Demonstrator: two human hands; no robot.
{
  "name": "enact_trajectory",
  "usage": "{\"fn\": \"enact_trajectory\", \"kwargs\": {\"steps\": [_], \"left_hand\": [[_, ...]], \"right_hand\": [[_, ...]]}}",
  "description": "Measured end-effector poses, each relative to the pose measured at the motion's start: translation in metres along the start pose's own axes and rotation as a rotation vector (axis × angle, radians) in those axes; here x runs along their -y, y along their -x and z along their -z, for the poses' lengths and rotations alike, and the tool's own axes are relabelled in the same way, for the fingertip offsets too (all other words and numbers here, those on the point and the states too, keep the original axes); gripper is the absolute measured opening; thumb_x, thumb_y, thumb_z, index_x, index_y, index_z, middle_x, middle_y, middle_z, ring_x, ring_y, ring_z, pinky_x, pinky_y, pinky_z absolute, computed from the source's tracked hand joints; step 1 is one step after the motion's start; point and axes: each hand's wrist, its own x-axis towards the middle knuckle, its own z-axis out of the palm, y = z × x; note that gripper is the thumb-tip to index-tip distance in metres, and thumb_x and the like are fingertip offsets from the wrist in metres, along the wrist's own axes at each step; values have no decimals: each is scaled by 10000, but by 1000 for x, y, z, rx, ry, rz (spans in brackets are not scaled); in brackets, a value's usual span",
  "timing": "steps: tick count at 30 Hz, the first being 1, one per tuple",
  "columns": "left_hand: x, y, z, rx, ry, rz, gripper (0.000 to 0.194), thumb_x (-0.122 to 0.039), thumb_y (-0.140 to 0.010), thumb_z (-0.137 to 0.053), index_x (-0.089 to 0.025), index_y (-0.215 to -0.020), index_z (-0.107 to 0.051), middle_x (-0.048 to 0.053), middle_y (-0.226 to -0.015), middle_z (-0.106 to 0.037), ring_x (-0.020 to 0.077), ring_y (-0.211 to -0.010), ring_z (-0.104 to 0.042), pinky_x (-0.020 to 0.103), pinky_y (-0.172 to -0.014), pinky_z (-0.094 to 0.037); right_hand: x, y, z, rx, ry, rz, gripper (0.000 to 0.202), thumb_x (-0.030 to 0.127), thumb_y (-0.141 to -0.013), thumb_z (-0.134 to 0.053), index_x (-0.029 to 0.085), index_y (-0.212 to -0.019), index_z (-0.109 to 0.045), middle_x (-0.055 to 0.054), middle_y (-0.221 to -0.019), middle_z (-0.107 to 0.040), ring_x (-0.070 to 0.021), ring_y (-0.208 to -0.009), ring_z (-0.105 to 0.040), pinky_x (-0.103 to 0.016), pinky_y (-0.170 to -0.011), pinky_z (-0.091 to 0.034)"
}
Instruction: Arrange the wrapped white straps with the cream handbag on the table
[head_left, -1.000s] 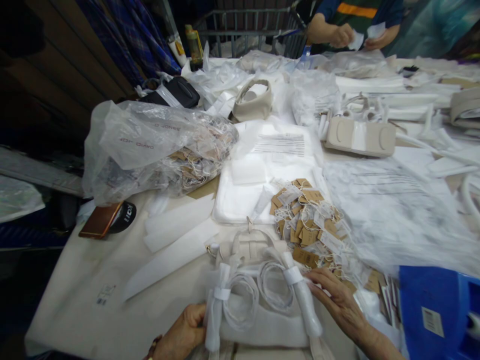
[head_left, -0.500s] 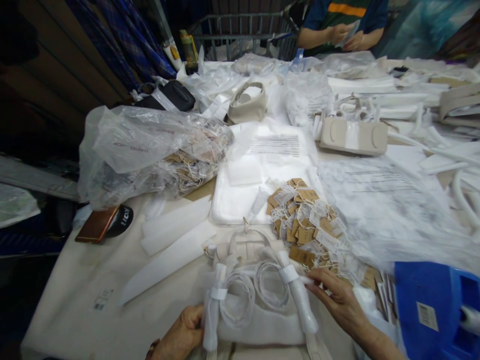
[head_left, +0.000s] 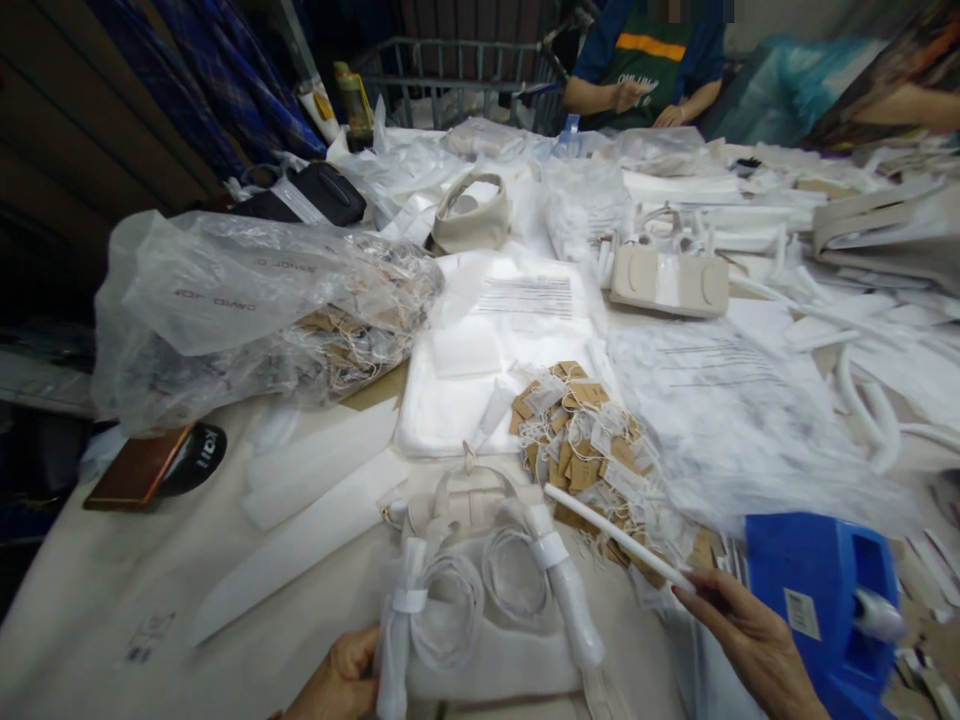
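From the head camera, my left hand (head_left: 341, 680) gripped the near left edge of a cream fabric handbag (head_left: 487, 640) lying on the surface directly between my hands, its two handles wrapped in white foam sleeves (head_left: 570, 600). My right hand (head_left: 750, 645) was pinched shut on the near end of a thin white strip (head_left: 619, 535), which slanted away up and left over the bag's right side. Just beyond that hand lay a heap of brown paper tags with white strings (head_left: 585, 445). A blue plastic box (head_left: 821, 590) sat just right of my right hand. Far beyond my left hand bulged a clear plastic bag of tags (head_left: 247, 300).
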Motion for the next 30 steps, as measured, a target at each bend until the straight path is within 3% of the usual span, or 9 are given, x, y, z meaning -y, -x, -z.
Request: {"fn": "enact_trajectory", "kwargs": {"steps": [4,8,10,13,15,18,23,25,30], "left_hand": [[0,-2,2,27,-49,7,290,-397,-604,-753,-175,-788,-724,18,-640,-676,273,-840,-625,404,-894,-449],[-8,1,5,40,-164,-4,282,-333,-636,-732,-165,-862,-715,30,-791,-698,266,-915,-609,375,-920,-433],[-12,4,7,62,-187,-18,287,-292,-646,-726,-174,-908,-708,26,-865,-698,256,-939,-599,362,-931,-422],[-17,7,9,91,-182,-28,289,-279,-660,-714,-185,-933,-706,18,-880,-697,248,-935,-596,357,-935,-413],[-19,8,7,81,-180,-9,282,-305,-669,-706,-179,-921,-712,19,-844,-698,250,-914,-600,359,-922,-421],[-22,9,3,69,-192,1,281,-350,-665,-707,-166,-878,-720,24,-799,-688,247,-878,-598,352,-893,-436],[-17,11,0,28,-349,-154,239,-391,-717,-647,-161,-738,-707,26,-724,-650,210,-787,-582,309,-782,-468],[-12,12,-1,-72,-507,-289,247,-355,-773,-577,-166,-653,-679,25,-670,-624,186,-728,-567,289,-724,-470],[1,13,-4,-352,-843,-722,278,-132,-811,-447,-172,-567,-575,11,-574,-565,137,-612,-517,223,-609,-441]], "right_hand": [[-1,6,-11,70,78,-1,374,581,-675,-605,215,-750,-636,-22,-638,-601,-193,-584,-562,-283,-526,-456],[20,17,-24,71,133,86,410,516,-709,-600,229,-1002,-605,-33,-741,-592,-187,-598,-546,-317,-592,-473],[41,25,-28,221,9,143,348,462,-775,-556,243,-1043,-595,-42,-810,-602,-181,-656,-557,-306,-640,-475],[72,33,-31,625,-227,151,284,445,-818,-533,242,-992,-632,-39,-864,-599,-173,-741,-556,-267,-652,-454],[86,31,-33,810,-335,130,337,503,-807,-526,220,-931,-659,-29,-819,-568,-165,-724,-518,-255,-627,-422],[94,22,-38,953,-423,90,406,563,-757,-549,178,-784,-677,-10,-734,-514,-143,-662,-448,-246,-596,-373],[97,12,-48,1162,-514,-38,278,407,-674,-678,157,-795,-689,-18,-808,-582,-172,-755,-528,-249,-696,-422],[99,15,-51,1135,-501,62,266,417,-743,-620,166,-801,-687,-18,-760,-600,-175,-736,-553,-255,-715,-439],[94,32,-54,762,-313,632,386,419,-935,-322,204,-798,-611,-47,-744,-628,-150,-679,-586,-215,-639,-434]]}}
